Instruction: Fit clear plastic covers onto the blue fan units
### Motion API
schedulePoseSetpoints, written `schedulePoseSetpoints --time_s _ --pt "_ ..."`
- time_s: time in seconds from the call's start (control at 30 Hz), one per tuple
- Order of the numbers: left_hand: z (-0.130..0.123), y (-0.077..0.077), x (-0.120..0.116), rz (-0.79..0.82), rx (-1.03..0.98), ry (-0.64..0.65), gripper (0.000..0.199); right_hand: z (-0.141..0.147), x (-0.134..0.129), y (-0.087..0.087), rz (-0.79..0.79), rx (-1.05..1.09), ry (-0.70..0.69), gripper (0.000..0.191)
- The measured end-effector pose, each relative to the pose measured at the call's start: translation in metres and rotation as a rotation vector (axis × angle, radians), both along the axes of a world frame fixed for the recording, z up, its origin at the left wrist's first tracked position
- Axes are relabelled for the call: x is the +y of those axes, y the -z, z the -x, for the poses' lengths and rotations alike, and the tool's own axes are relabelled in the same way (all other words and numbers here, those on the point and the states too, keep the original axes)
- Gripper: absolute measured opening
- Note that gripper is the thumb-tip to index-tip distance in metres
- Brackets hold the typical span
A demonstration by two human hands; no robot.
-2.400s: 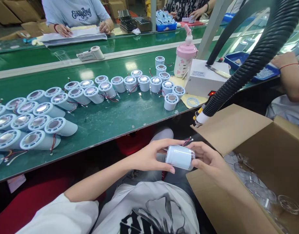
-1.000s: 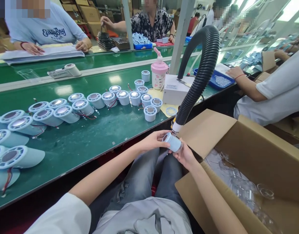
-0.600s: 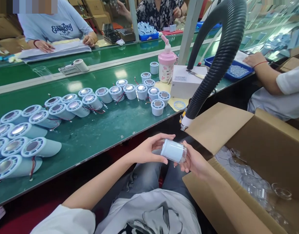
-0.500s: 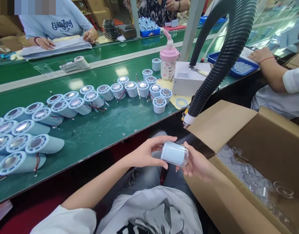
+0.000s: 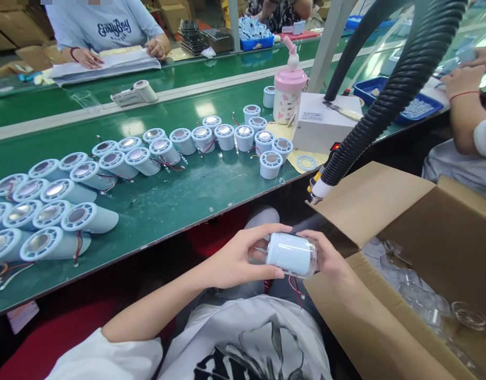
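Above my lap I hold a light-blue cylinder [image 5: 291, 254] inside a clear plastic sleeve, lying on its side. My left hand [image 5: 248, 256] grips its left end between thumb and fingers. Around the right end, by the sleeve's clear rim, closes my right hand [image 5: 325, 253], its fingertips partly hidden behind. Thin red and white wires [image 5: 296, 289] with a small connector dangle below the cylinder. On the green bench [image 5: 179, 195] stand many similar light-blue cylinders [image 5: 93, 217] with round metal discs on top, several with wires hanging out.
An open cardboard box [image 5: 401, 206] with clear plastic pieces [image 5: 420, 295] stands at my right. A black ribbed hose [image 5: 389, 95] bends down beside a white control box [image 5: 325, 121]. Behind are a pink-lidded cup [image 5: 289, 95] and a blue tray [image 5: 420, 108]. Co-workers sit across and to the right.
The view has shifted, so the bench appears a little further right and higher. Both hands still hold the cylinder, which is slightly turned; its wires now show hanging below.
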State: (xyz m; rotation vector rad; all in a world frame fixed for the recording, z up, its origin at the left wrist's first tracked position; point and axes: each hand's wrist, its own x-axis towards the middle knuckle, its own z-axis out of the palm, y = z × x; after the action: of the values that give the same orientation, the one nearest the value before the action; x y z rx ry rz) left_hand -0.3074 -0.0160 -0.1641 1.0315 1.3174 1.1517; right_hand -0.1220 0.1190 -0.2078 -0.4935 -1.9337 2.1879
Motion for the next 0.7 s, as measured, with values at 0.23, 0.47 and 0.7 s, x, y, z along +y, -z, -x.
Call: schedulePoseSetpoints --time_s 0.23,0.47,0.7 --pt "0.004 0.003 0.001 0.029 -0.1 0.071 0.068 -0.012 -0.004 -0.004 -0.744 0.251 0.044 0.063" --pt "0.006 0.01 0.0 -0.05 -0.219 0.139 0.072 -0.016 -0.005 -0.004 0.005 -0.03 0.034 0.044" --pt "-0.002 0.035 0.005 0.132 -0.41 0.128 0.081 -0.011 -0.006 -0.002 -0.136 -0.172 0.039 0.043"
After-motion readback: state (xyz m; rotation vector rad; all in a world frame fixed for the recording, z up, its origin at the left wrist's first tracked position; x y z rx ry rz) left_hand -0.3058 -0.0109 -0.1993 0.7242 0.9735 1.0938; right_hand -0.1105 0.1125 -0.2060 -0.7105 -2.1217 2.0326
